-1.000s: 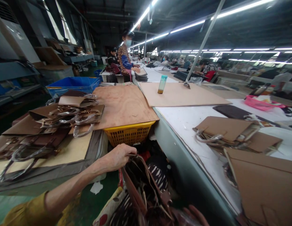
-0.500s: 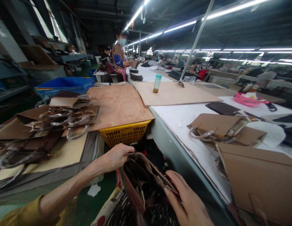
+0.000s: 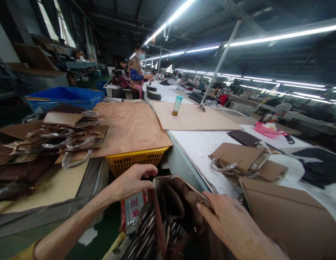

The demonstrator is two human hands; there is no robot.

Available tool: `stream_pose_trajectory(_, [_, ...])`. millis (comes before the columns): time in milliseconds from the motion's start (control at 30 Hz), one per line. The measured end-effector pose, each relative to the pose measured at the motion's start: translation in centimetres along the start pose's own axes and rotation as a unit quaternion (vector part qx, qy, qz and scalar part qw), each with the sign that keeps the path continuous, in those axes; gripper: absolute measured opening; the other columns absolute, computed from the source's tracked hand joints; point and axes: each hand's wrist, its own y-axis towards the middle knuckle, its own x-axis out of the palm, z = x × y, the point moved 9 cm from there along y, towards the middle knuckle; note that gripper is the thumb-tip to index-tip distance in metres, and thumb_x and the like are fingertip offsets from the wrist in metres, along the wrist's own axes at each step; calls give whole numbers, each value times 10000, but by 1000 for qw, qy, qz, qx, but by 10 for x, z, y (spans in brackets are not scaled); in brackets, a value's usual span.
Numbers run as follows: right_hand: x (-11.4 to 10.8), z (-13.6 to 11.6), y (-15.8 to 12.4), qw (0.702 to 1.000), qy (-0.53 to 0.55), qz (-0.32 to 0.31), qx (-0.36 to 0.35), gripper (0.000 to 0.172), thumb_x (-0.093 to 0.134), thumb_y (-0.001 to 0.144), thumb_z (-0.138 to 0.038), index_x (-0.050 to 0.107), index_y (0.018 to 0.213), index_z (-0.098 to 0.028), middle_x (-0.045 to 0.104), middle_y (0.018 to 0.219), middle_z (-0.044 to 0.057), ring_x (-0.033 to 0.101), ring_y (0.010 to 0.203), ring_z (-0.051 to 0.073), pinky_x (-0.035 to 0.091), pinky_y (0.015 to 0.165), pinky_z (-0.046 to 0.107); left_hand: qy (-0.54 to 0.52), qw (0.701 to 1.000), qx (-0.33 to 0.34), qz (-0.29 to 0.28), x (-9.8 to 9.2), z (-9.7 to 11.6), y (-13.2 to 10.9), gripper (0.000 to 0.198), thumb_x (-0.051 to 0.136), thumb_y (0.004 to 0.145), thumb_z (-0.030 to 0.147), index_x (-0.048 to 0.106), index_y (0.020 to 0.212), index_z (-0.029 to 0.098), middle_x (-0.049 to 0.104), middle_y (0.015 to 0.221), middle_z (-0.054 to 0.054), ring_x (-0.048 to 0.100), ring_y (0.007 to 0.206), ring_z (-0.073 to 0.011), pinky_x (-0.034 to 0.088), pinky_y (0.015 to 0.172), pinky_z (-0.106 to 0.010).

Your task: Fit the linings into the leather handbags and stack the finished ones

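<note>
A brown handbag [image 3: 189,191] stands with its mouth up in front of me, its dark lining and inner pocket showing. My right hand [image 3: 224,213] pinches the bag's right rim between thumb and fingers. At the far left corner of the mouth is my left hand [image 3: 134,182], thumb and fingers apart with a gap between them; the thumb tip is at or very near the rim. The bag's lower part is partly hidden in shadow, over a black-and-white patterned cloth [image 3: 138,234]. A red-and-white packet [image 3: 134,209] lies below my left hand.
On the left are piled brown bags [image 3: 67,119] with plastic-wrapped handles, a blue bin [image 3: 67,97] and a yellow basket [image 3: 135,159] under a board [image 3: 130,119]. More tan bags [image 3: 287,209] rest on the white table at right. A bottle [image 3: 177,105] stands farther off. A person [image 3: 135,72] stands beyond.
My left hand has loosened from the rim, its fingers now apart. The bag's mouth has opened wider, while my right hand stays on its right side. The view has shifted.
</note>
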Motion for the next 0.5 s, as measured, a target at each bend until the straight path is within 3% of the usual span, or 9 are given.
stream_pose_trajectory(67, [-10, -1, 0, 999, -21, 26, -1, 208, 428, 821, -229, 625, 757, -213, 670, 710, 76, 620, 727, 256, 401, 655, 342, 31, 997, 63, 37, 9, 32, -5, 184, 506, 779, 171, 584, 944, 194, 616, 942, 12, 549, 894, -140, 404, 816, -229])
stream_pose_trajectory(133, [-16, -5, 0, 998, -35, 54, -5, 194, 446, 807, -200, 631, 747, -205, 674, 700, 76, 623, 703, 242, 400, 631, 322, 91, 981, 166, -33, 44, 71, -15, 129, 486, 818, 168, 593, 881, 205, 628, 927, 9, 551, 916, -138, 405, 839, -229])
stream_pose_trajectory(200, [-17, -10, -2, 996, -47, 72, -10, 195, 454, 802, -179, 636, 735, -201, 680, 693, 73, 627, 669, 227, 398, 601, 304, 187, 949, 221, -124, 82, 92, -25, 116, 478, 812, 152, 586, 820, 194, 641, 904, -19, 574, 869, -162, 434, 817, -266])
stream_pose_trajectory(267, [-16, -14, -6, 996, -60, 71, -5, 220, 438, 808, -156, 641, 734, -197, 687, 698, 77, 635, 655, 225, 402, 581, 296, 259, 930, 211, -152, 100, 94, -24, 136, 473, 774, 135, 582, 840, 185, 652, 832, -45, 602, 750, -190, 477, 690, -291])
stream_pose_trajectory(367, [-16, -20, -16, 993, -91, 72, 4, 239, 424, 805, -133, 645, 740, -199, 691, 692, 82, 646, 635, 234, 410, 553, 294, 313, 923, 152, -167, 104, 84, -17, 198, 509, 695, 144, 603, 868, 161, 656, 715, -73, 604, 585, -213, 428, 446, -268])
stream_pose_trajectory(433, [-17, -26, -25, 989, -111, 101, -4, 212, 449, 789, -141, 648, 745, -201, 687, 668, 81, 644, 601, 229, 411, 534, 286, 341, 905, 128, -219, 112, 77, -19, 183, 568, 630, 137, 632, 802, 145, 653, 650, -82, 590, 514, -208, 372, 368, -254])
stream_pose_trajectory(500, [-16, -34, -32, 983, -125, 131, -16, 191, 470, 781, -152, 652, 747, -202, 679, 637, 76, 639, 570, 222, 411, 519, 279, 371, 877, 150, -266, 124, 78, -25, 140, 603, 586, 111, 644, 715, 145, 660, 634, -85, 587, 505, -202, 377, 368, -256])
